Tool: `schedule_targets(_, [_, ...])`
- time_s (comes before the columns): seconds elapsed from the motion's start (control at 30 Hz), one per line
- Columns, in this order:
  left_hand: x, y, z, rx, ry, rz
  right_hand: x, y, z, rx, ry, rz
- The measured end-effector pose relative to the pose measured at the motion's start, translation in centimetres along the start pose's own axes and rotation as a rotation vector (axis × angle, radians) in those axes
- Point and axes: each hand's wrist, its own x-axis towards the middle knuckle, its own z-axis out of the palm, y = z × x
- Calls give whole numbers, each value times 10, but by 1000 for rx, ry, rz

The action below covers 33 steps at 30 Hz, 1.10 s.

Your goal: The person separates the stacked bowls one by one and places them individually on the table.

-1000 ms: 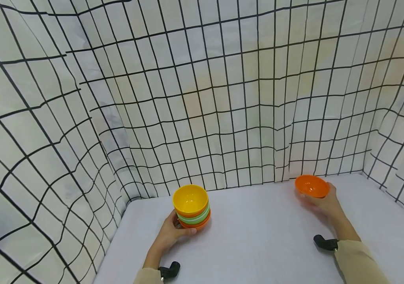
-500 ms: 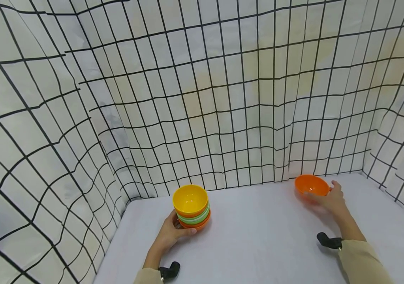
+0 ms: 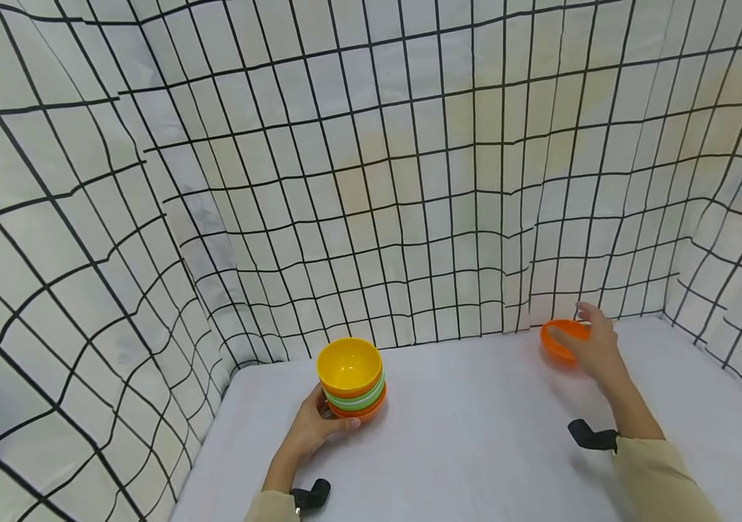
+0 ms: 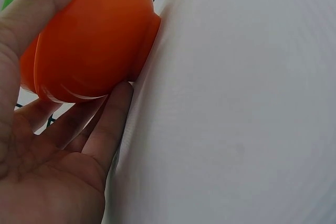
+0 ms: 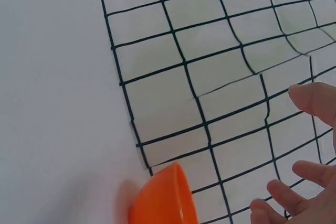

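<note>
A stack of small bowls stands at left of centre on the table, yellow on top with green and orange ones below. My left hand holds this stack low on its left side, thumb in front. Seen from the left wrist, the thumb and fingers lie around the orange bottom bowl, whose foot meets the table. Far right, a single orange bowl sits upright near the back wall. My right hand is raised over its right side, overlapping it in the head view. The right wrist view shows those fingers spread and apart from the bowl.
A white cloth covers the table. White walls with a black grid rise behind it and at both sides. A black wrist mount sits on each forearm.
My right hand has let go of the orange bowl, its fingers spreading, and has risen and moved toward the back over it. The left hand and the stack have stayed put.
</note>
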Motion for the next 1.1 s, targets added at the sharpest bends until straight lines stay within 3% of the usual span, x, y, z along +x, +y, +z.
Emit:
schedule_targets(0.2, [1,-2,-1,-7,-2,1,-13,-30,13,82,-141,-147])
schedule_targets(0.33, [0,-3,0,-14,-6,0,-24,-43,35,94,-214,-253])
schedule_targets(0.47, [0,-3,0,-18,-10,8,-35,-55,64,149,-309,-305])
schedule_targets(0.67, [-1,-1,0,-8,-6,16,-54,-68,111,184,-485,-321])
schedule_targets(0.8, [-1,0,-1,-8,-6,14,-64,-74,136,189,-560,-317])
schedule_targets(1.1, [-2,1,0,-5,2,12,-67,-92,176,204,-584,-305])
